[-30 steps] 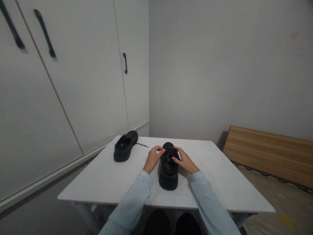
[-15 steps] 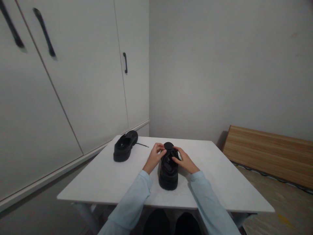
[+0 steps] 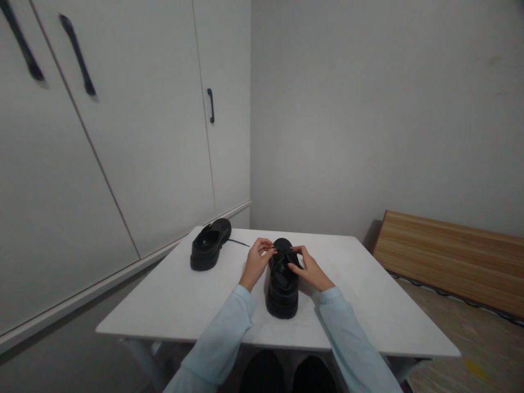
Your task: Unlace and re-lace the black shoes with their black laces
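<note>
A black shoe (image 3: 282,297) stands on the white table (image 3: 184,311), heel toward me and toe pointing away. My left hand (image 3: 257,262) is at the left of its front part, thumb and fingers pinched on a thin dark shoelace (image 3: 281,250) that crosses over the shoe. On the opposite side, my right hand (image 3: 309,269) grips the shoe, thumb on the upper and fingers near the lace holes. The lace holes themselves are too dark to make out. A second black shoe (image 3: 206,256) sits to the left, its lace trailing out to the right.
White cabinets (image 3: 143,136) with dark handles run along the left, close to the table. A grey wall (image 3: 368,109) rises behind. At right, a wood-grain board (image 3: 446,256) leans on the wall above the floor.
My left hand has shifted slightly left and up, and a thin stretch of lace now shows between the two hands. The shoes and my right hand have hardly moved.
</note>
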{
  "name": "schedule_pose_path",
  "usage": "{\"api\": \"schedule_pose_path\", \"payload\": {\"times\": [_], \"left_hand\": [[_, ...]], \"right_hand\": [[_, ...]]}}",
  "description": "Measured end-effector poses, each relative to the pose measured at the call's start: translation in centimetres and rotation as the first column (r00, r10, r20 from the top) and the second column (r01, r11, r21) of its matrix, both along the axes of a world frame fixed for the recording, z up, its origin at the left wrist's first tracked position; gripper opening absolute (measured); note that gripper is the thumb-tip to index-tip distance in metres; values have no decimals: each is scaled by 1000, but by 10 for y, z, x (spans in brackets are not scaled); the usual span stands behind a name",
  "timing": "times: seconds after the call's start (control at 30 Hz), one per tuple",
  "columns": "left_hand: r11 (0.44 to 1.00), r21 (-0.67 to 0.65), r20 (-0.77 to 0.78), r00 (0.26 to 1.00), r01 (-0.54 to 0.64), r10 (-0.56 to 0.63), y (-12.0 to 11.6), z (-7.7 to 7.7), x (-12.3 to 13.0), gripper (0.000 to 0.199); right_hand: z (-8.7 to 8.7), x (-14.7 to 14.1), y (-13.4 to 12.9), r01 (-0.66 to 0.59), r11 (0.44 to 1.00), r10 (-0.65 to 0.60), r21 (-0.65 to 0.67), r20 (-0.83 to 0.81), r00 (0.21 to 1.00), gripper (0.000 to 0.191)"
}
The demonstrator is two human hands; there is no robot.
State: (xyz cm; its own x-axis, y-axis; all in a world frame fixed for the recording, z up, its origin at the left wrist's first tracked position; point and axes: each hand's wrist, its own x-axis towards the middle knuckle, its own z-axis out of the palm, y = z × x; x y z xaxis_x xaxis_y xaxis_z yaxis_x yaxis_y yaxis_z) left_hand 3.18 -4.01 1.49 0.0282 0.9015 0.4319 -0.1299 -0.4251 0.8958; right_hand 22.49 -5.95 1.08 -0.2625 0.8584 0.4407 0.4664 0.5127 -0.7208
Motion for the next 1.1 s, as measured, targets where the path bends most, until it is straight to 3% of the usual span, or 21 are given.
{"api": "schedule_pose_path", "payload": {"times": [0.37, 0.63, 0.87, 1.1], "left_hand": [[997, 60, -128, 990, -50, 57, 2, 0, -3, 11], [997, 47, -252, 965, -58, 68, 6, -8, -11, 17], [964, 241, -430, 878, -111, 209, 5, -9, -14, 6], [977, 187, -302, 940, -102, 156, 7, -13, -10, 11]], "right_hand": [[12, -3, -6, -23, 995, 20, 98, 26, 999, 21], [14, -3, -7, -31, 991, 26, 127, 46, 999, 16], [8, -3, -3, 1, 998, -1, 69, -5, 1000, 38], [12, -4, -6, -36, 999, 35, 21, 9, 999, 48]]}}
